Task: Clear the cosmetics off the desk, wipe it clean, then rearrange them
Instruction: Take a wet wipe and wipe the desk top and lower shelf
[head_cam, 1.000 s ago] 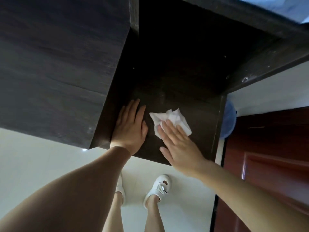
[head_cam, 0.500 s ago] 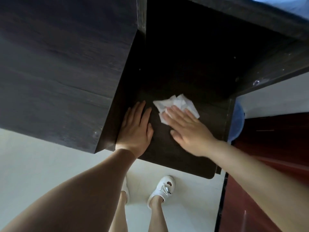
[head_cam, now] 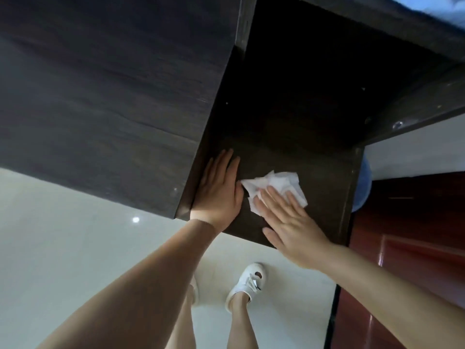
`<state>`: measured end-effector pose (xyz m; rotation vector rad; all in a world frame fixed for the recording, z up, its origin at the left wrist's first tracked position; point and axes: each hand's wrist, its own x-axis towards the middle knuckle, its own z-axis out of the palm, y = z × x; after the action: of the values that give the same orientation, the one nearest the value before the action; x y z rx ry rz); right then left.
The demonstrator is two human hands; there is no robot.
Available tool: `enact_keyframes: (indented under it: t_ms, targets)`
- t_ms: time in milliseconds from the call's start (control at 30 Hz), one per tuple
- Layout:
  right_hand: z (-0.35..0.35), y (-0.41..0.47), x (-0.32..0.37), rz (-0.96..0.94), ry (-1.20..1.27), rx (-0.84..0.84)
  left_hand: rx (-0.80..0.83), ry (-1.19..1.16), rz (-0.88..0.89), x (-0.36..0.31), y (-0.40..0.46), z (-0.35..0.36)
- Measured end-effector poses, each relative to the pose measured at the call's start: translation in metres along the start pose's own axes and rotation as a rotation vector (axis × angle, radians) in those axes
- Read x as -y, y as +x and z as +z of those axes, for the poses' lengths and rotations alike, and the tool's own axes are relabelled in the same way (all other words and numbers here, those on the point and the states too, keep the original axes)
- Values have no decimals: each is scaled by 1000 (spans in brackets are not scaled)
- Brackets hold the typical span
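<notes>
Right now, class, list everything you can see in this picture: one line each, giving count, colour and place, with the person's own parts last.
desk: one, dark brown wood, centre
tissue: one, white, crumpled, on the desk's near part
door: one, reddish brown, right
floor: pale tiles, below
blue object: one, beside the desk's right edge, unclear
shoes: white, on the floor
left hand: flat on the desk
right hand: fingers straight, pressing the tissue

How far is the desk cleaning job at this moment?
Clearing looks done: no cosmetics show on the dark desk surface. Wiping is in hand: the right hand presses a white tissue flat on it, while the left hand rests beside it. Putting the cosmetics back is left.
</notes>
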<state>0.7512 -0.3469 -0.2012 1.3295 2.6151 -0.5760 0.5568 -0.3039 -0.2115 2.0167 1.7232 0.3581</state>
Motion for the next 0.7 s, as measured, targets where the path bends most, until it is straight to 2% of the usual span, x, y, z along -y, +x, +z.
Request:
enact_keyframes:
  t_ms: [100, 167, 233, 333, 400, 467, 567, 600, 633, 700]
  targets:
    - [-24, 34, -16, -67, -38, 63, 27, -67, 80, 2, -5, -4]
    - [-43, 90, -25, 28, 50, 26, 20, -65, 125, 3, -14, -6]
    - [-58, 142, -24, 171, 104, -9, -10, -86, 96, 6, -32, -7]
    - [-49, 157, -1, 279, 135, -92, 14, -116, 87, 19, -78, -12]
    - [-24, 125, 27, 201, 92, -131, 22, -122, 64, 34, -106, -17]
    - [4, 78, 63, -1, 32, -124, -5, -134, 27, 47, -123, -22]
    - [2, 55, 56, -231, -38, 16, -71, -173, -69, 56, -127, -29]
    - [-8, 67, 39, -212, -42, 11, -108, -197, -129, 56, -123, -31]
    - [-20, 84, 22, -109, -13, -13, -146, -222, -195, 58, -119, -33]
    - [-41, 121, -12, 224, 64, -102, -236, -270, -294, 60, -110, -36]
